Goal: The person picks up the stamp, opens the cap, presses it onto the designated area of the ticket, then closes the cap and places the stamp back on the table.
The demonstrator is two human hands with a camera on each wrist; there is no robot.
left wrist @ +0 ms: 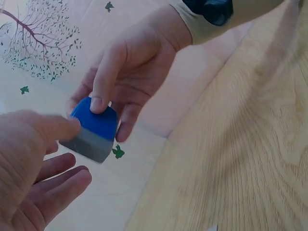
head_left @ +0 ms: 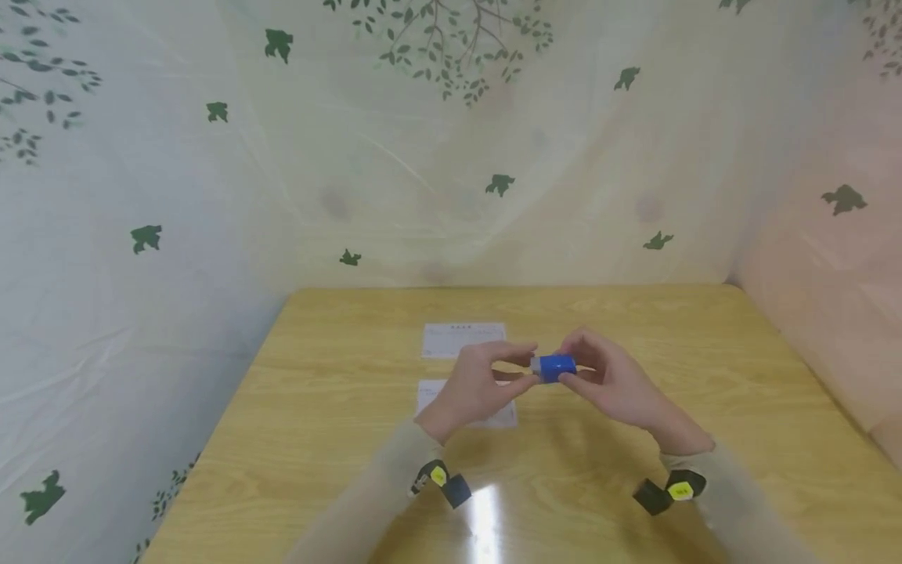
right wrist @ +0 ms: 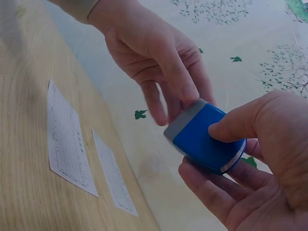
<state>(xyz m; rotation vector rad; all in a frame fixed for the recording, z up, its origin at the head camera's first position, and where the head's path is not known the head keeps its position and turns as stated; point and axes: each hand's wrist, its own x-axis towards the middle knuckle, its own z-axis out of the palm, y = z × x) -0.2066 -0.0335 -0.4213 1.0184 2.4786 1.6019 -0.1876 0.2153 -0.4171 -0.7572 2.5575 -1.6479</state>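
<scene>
Both hands meet over the table at a small blue stamp with a grey cap. My right hand holds the blue body, thumb on its broad face and fingers behind. At the grey end, my left hand pinches the cap between thumb and index finger. Its remaining fingers hang loosely curved, as the left wrist view shows. The stamp lies sideways in the head view, its cap towards the left hand.
Two printed sheets lie on the wooden table: a farther paper and a nearer paper, partly hidden by the left hand. Hanging cloth with leaf and bird patterns stands behind and along both sides.
</scene>
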